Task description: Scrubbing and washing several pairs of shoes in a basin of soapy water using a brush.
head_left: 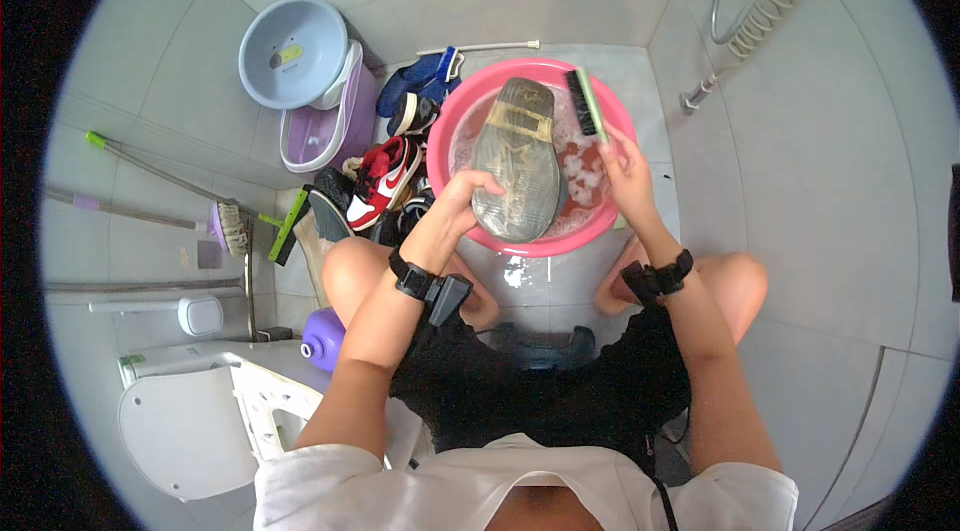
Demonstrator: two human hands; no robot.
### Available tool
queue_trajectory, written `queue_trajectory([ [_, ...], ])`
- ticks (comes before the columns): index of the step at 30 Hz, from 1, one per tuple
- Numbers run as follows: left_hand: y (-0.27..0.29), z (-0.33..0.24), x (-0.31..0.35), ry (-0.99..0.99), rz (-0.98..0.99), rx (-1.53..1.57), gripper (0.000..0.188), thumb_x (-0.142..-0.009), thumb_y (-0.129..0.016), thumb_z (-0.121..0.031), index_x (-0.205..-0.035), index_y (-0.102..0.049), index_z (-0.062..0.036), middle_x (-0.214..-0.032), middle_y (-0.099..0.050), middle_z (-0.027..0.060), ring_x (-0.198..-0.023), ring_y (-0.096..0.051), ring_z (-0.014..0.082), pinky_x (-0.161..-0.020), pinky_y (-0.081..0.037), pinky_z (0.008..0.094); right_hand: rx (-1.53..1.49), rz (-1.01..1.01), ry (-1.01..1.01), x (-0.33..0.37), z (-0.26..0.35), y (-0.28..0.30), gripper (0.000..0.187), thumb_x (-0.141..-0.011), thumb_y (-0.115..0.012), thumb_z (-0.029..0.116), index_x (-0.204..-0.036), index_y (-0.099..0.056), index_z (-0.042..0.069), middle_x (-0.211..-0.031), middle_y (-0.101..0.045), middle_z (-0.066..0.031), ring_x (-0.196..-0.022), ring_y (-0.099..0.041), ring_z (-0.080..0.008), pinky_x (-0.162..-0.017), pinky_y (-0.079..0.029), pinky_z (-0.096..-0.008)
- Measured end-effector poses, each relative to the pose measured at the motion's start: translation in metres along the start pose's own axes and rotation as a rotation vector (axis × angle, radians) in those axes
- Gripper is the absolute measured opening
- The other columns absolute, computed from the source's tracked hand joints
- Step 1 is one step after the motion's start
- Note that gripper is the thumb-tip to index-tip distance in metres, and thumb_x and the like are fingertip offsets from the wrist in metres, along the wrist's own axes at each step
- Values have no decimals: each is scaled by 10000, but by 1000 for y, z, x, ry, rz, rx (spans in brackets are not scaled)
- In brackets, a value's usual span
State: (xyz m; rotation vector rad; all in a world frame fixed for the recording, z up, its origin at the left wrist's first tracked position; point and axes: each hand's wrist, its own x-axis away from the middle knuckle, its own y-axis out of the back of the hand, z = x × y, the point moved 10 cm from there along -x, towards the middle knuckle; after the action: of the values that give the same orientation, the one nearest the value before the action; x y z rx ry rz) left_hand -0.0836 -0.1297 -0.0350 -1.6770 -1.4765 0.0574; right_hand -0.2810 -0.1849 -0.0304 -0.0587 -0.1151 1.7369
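A worn grey shoe with its sole turned up is held over a pink basin. My left hand grips the shoe near its closer end, thumb on the sole and the other fingers hidden beneath. In my right hand is a scrub brush with a pale green back and dark bristles. The bristles face left toward the shoe, with a gap between them. Foamy, reddish-looking water lies in the basin under the shoe.
Left of the basin are a red-and-white sneaker, other dark shoes and blue slippers. Behind them stand a purple tub and a light blue basin. Mops and a toilet line the left; a shower hose hangs right.
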Motion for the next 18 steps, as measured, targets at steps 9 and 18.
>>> queue_trajectory([
  [9, 2, 9, 5, 40, 60, -34, 575, -523, -485, 111, -1092, -506, 34, -972, -595, 163, -856, -606, 264, -720, -518, 337, 901, 112, 155, 2, 42, -11, 293, -867, -534, 237, -1150, -586, 186, -769, -617, -139, -651, -590, -292, -592, -468, -366],
  [18, 5, 9, 15, -8, 23, -127, 667, -479, -494, 140, -1135, -468, 21, -941, -584, 143, -808, -602, 253, -655, -510, 319, 911, 81, 395, 8, 49, -24, 325, -858, -541, 227, -1182, -560, 212, -776, -614, -156, -630, -595, -276, -558, -459, -365],
])
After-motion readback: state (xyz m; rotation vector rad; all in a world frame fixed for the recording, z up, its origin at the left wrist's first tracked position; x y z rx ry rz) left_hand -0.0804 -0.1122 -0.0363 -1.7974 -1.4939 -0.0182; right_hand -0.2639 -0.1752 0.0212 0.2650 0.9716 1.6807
